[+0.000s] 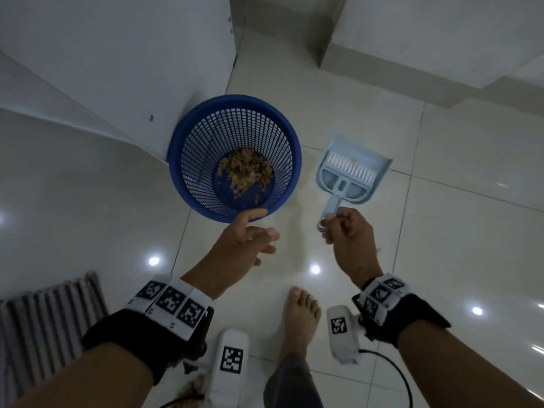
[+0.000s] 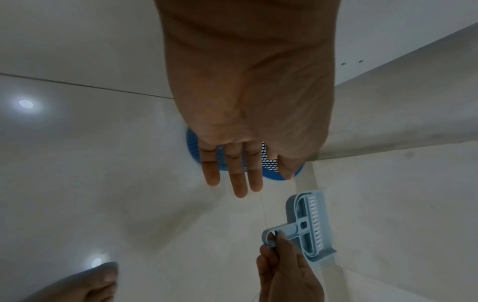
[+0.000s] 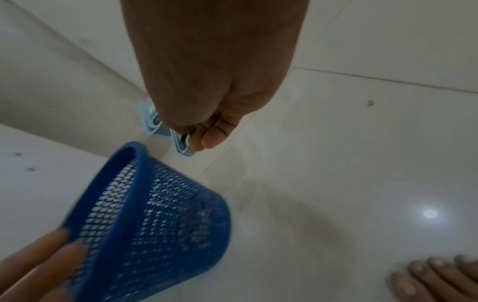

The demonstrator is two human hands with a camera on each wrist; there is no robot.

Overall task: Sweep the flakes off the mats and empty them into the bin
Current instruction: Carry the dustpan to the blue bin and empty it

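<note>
A blue mesh bin (image 1: 188, 148) stands on the tiled floor by a white cabinet, with brown flakes (image 1: 245, 169) heaped on its bottom. To its right a pale blue dustpan (image 1: 357, 175) lies on the floor with a white-bristled brush (image 1: 350, 166) clipped in it. My right hand (image 1: 338, 225) pinches the end of the dustpan's handle (image 2: 279, 233). My left hand (image 1: 259, 234) hovers just in front of the bin's near rim, fingers straight and holding nothing. In the left wrist view the left hand (image 2: 232, 173) shows spread fingers over the bin (image 2: 271, 167).
A striped mat (image 1: 44, 322) lies at the lower left. My bare foot (image 1: 303, 316) stands between my arms. A white cabinet (image 1: 117, 69) rises behind the bin and a white step or plinth (image 1: 412, 39) at the upper right. A cable (image 1: 394, 372) trails by my right wrist.
</note>
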